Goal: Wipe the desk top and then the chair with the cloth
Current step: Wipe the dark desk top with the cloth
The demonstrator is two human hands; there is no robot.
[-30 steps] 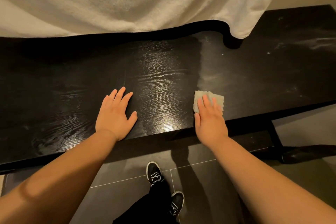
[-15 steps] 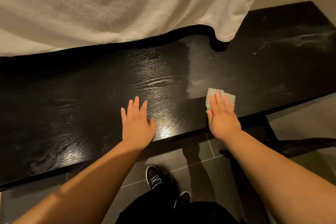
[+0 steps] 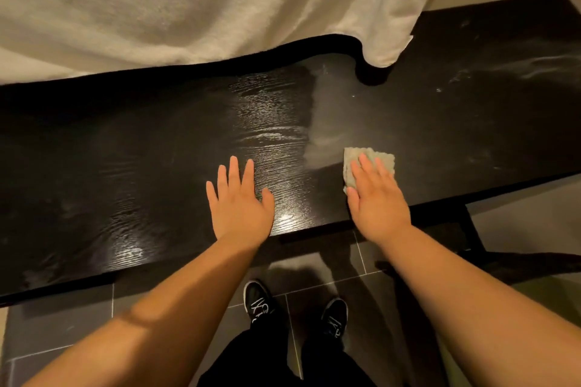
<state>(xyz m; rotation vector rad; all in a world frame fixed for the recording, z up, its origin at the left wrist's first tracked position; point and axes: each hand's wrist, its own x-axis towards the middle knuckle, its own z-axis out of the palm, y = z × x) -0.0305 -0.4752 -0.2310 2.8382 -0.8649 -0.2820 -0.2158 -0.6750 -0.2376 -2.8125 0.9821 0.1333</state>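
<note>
- The cloth point(image 3: 352, 155) lies flat on the desk top point(image 3: 141, 151) near its front edge, pressed under the straight fingers of the right hand point(image 3: 379, 201).
- The left hand point(image 3: 239, 204) rests flat and bare on the glossy wood, well to the cloth's left, holding nothing.
- The desk runs left to right. The dull, streaked stretch point(image 3: 471, 97) lies right of the cloth, nearer the right hand.
- The dark frame point(image 3: 471, 229) at lower right may be a desk leg or the chair; I cannot tell.
- No containers are in view.
</note>
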